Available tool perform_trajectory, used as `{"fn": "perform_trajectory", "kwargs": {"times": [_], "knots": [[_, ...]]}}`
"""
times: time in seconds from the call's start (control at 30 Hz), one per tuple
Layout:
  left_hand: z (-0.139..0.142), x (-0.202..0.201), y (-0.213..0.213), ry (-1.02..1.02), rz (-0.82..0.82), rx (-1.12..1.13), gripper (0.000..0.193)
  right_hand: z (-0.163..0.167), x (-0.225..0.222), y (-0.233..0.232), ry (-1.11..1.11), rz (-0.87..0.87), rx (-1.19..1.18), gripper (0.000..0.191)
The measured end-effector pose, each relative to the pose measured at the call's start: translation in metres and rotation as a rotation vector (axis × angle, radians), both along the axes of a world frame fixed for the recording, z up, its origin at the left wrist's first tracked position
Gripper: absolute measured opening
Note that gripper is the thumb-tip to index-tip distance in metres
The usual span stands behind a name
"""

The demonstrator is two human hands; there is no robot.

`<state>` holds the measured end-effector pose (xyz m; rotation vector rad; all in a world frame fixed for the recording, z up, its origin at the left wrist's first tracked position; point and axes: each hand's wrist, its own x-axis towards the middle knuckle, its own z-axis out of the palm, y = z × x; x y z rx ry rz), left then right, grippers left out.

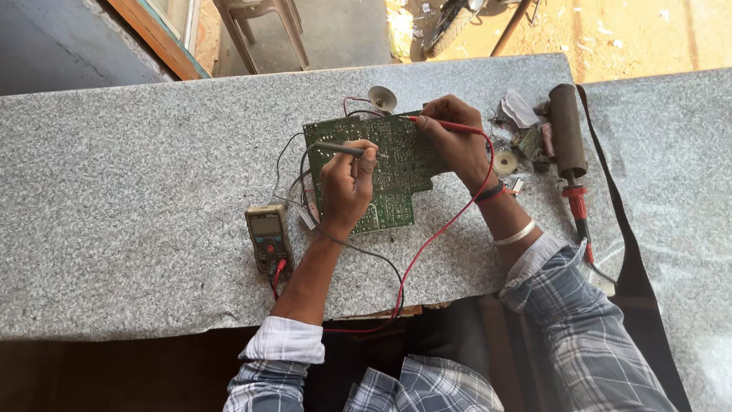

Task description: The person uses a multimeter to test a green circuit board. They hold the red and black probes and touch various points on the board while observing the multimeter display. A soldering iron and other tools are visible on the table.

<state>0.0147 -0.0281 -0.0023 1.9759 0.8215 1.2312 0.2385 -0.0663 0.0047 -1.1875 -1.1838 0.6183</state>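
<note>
A green circuit board [396,164] lies on the speckled granite counter [137,191]. My left hand [347,183] rests on the board and grips a black test probe [339,148], its tip touching the board. My right hand [454,137] pinches a red test probe [450,124] whose tip touches the board's upper edge. Black and red leads run from both probes down to a small multimeter [268,235] lying left of the board.
A dark cylinder-handled soldering tool [569,137] with a red collar lies at the right, beside small loose parts [522,141] and a solder roll [505,161]. A small speaker cone [381,98] sits behind the board. A black strap [621,221] crosses the counter's right part.
</note>
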Motion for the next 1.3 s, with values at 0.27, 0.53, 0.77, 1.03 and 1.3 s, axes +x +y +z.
{"fn": "perform_trajectory", "kwargs": {"times": [0.27,0.53,0.77,1.03,1.3], "knots": [[0.001,0.003,-0.002,0.011,-0.021,0.083,0.025,0.000,0.001,0.000,0.030,0.003,-0.029,0.013],[0.006,0.002,-0.003,0.026,0.060,0.101,0.023,0.001,0.001,-0.001,0.094,0.022,-0.039,0.014],[0.018,0.000,-0.007,0.038,0.045,0.204,0.019,0.002,0.003,-0.003,0.136,0.047,-0.040,0.019],[0.023,-0.003,-0.002,0.085,0.127,0.246,0.018,0.005,0.009,-0.005,0.443,0.005,-0.007,0.027],[0.014,-0.001,0.003,0.074,0.133,0.182,0.020,0.004,0.008,-0.011,0.417,0.041,0.179,0.031]]}}
